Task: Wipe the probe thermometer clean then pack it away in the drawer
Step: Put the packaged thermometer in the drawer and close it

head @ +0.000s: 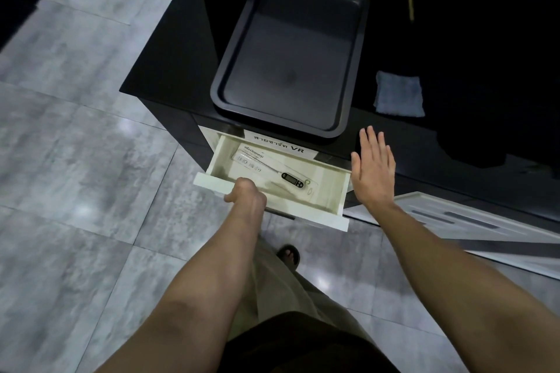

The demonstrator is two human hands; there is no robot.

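Gripping the front edge of the open drawer (339, 191), the left hand (246, 194) has its fingers curled over it. The right hand (373, 171) hovers flat, fingers straight and together. The probe thermometer (289, 178) lies inside the drawer.
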